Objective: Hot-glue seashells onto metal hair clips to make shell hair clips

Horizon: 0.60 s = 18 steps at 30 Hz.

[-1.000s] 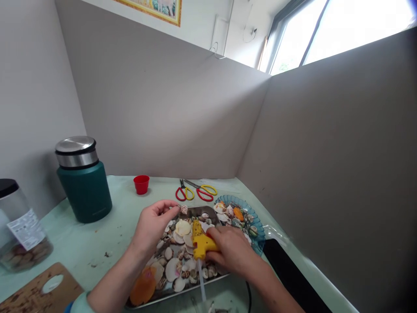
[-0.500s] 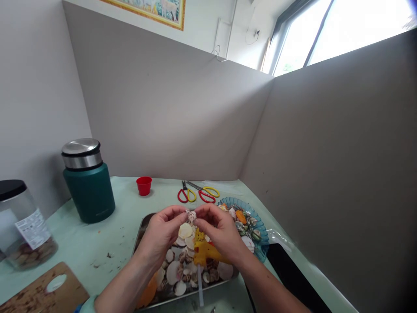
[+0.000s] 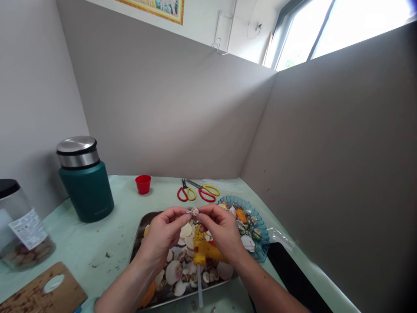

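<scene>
A small whitish, brown-speckled seashell [image 3: 194,211] is pinched between the fingertips of both hands. My left hand [image 3: 167,228] grips it from the left, thumb and forefinger pressed together. From the other side, my right hand [image 3: 220,226] holds it in the same way. Beneath the hands lies a metal tray [image 3: 137,243] filled with white, cream and brown shells. A yellow hot glue gun [image 3: 202,251] rests over the tray, a clear glue stick [image 3: 200,289] jutting from its back end. My right hand partly hides the gun's handle.
Right of the tray, a blue glass plate [image 3: 263,230] carries shells and an orange piece. Behind are two scissors [image 3: 187,194] and a red cup [image 3: 143,184]. A green flask [image 3: 86,182], a jar [image 3: 24,234] and a brown board [image 3: 41,291] stand left; a black object [image 3: 293,274] lies right.
The shell has turned a little between my fingertips, and both hands have shifted slightly. The view has moved a bit; the other things keep their places.
</scene>
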Each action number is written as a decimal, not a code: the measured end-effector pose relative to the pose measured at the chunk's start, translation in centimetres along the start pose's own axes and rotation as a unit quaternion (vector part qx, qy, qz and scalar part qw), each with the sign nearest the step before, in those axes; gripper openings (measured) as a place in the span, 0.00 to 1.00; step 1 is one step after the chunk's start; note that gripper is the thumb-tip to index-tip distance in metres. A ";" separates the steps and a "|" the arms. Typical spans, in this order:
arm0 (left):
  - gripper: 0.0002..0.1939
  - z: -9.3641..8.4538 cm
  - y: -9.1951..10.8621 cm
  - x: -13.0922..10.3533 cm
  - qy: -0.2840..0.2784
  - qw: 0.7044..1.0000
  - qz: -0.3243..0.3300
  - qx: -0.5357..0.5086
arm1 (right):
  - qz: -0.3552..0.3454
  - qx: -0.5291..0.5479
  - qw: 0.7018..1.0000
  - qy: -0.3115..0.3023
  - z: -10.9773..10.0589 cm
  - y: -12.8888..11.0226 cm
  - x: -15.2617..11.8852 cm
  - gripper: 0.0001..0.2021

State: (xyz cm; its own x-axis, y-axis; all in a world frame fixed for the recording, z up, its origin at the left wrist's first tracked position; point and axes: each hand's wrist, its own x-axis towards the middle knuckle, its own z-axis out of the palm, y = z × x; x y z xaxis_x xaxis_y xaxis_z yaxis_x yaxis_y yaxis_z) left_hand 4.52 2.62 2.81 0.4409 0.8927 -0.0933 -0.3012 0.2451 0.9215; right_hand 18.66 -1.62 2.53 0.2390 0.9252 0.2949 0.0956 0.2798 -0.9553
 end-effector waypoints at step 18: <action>0.10 -1.1 1.1 0.8 0.014 0.992 -0.089 -0.088 | -0.023 -0.030 0.999 0.032 -1.7 -0.1 1.1 0.06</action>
State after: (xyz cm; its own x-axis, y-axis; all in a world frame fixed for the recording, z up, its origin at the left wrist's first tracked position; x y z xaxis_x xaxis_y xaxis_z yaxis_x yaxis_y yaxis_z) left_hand 3.64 4.05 3.38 0.4770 0.8388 -0.2625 -0.3646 0.4606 0.8093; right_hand 20.58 -1.03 2.95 0.2943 0.8930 0.3404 0.1641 0.3037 -0.9385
